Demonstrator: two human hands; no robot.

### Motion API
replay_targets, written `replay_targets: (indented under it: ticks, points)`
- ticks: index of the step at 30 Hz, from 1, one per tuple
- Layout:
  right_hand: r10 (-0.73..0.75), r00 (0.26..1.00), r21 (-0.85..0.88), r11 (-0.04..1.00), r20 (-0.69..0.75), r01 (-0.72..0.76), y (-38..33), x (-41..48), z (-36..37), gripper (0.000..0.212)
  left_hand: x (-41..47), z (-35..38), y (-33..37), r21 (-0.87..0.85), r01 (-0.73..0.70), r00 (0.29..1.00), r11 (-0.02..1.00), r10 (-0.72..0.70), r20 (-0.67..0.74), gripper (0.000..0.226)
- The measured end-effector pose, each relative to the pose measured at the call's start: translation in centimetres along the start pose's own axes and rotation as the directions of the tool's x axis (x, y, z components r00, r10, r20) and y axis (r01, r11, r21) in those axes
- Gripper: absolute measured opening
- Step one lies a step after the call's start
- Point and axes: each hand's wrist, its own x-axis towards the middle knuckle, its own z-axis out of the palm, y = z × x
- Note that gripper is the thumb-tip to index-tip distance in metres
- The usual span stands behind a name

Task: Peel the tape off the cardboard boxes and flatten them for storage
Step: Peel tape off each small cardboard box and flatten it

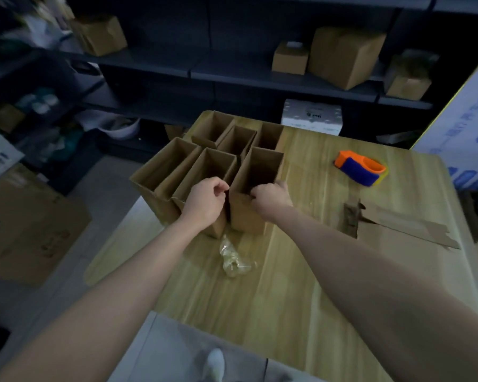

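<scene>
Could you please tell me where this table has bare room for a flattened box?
The widest bare wood is the near middle, between the tape wad, the flattened cardboard and the near edge. A smaller strip lies between the boxes and the tape dispenser. Crowded: far left, six boxes with the left hand and right hand at them.

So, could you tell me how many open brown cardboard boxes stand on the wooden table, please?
6 open brown cardboard boxes: back left box, back middle box, back right box, front left box, front middle box, front right box. None seems hidden.
</scene>
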Motion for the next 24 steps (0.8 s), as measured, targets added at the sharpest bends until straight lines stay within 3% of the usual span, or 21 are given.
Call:
replay_targets:
  ticks: [5,9,16,19,24]
  points:
    - [0.192,0.966,0.283,0.949,-0.170,-0.139,2.0,-1.1,-4.5,0.033,1.2,0.7,0.7,-0.025,-0.012,1.000,1.000,0.012,0.009,0.039]
    - [0.420,0.891,0.642,0.734,-0.172,-0.222,4.8,-2.5,-7.5,0.026,2.0,1.5,2.3,-0.126,-0.077,0.988,0.989,0.093,0.123,0.057]
    - [0.680,0.727,0.831,0.456,-0.094,-0.318,7.5,-5.6,-8.6,0.030,1.9,2.8,5.0,-0.071,-0.320,0.946,0.945,0.322,0.023,0.036]
    - [0.699,0.714,0.865,0.384,-0.043,-0.324,8.4,-6.6,-8.1,0.036,1.5,3.8,5.7,-0.047,-0.356,0.932,0.933,0.358,0.059,0.027]
    - [0.710,0.704,0.875,0.347,-0.010,-0.338,9.2,-7.6,-7.4,0.035,1.9,5.4,6.2,-0.080,-0.338,0.929,0.938,0.346,0.129,0.018]
